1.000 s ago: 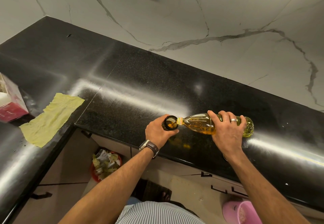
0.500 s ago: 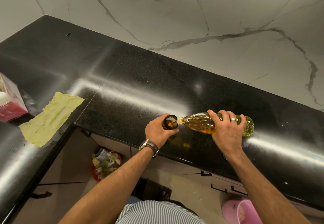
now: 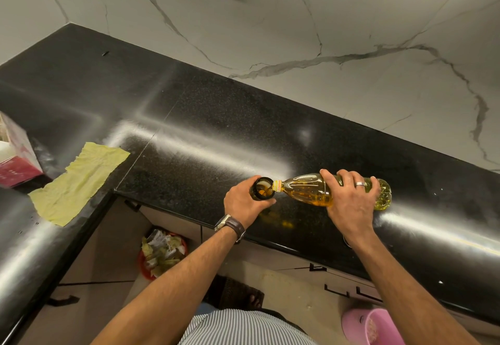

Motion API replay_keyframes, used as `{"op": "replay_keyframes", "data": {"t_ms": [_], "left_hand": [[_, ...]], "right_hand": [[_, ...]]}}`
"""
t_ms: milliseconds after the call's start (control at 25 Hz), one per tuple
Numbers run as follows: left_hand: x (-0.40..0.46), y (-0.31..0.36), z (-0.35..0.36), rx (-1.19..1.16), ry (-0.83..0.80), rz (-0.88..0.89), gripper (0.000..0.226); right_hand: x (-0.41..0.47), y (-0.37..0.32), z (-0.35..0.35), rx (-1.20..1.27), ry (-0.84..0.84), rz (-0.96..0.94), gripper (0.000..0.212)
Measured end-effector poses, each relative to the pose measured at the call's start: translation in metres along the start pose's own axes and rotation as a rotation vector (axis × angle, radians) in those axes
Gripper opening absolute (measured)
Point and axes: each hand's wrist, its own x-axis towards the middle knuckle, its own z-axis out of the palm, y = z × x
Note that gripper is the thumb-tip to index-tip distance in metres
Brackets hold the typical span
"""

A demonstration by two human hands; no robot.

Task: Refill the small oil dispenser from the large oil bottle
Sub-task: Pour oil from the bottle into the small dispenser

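Large oil bottle (image 3: 308,192) lies near-horizontal, long axis running across the view, neck toward the left hand (image 3: 244,204), base out past the right hand (image 3: 351,204). Mouth sits at the open rim of the small oil dispenser (image 3: 262,188), just touching or a hair above, can't tell which.

Versus a second ago: nothing has moved. Same tilt, same mouth-to-rim alignment, both grips unchanged. My read: steady pour in progress, refill mid-way; fill level not readable through the dark glass.

Left hand wraps the dispenser from the near side, fingers curled round it. Right hand clamps the bottle's rear half from above, fingers over the far side.

Both sit over the black countertop (image 3: 216,117) near its front edge. Yellow cloth (image 3: 78,182) lies well off beyond the left hand.
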Motion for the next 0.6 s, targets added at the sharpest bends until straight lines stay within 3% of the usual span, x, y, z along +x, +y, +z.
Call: {"op": "replay_keyframes", "data": {"t_ms": [600], "left_hand": [[0.0002, -0.0012, 0.0004, -0.014, -0.009, -0.009, 0.061]], "right_hand": [[-0.0005, -0.0005, -0.0007, 0.017, 0.007, 0.0, 0.087]]}}
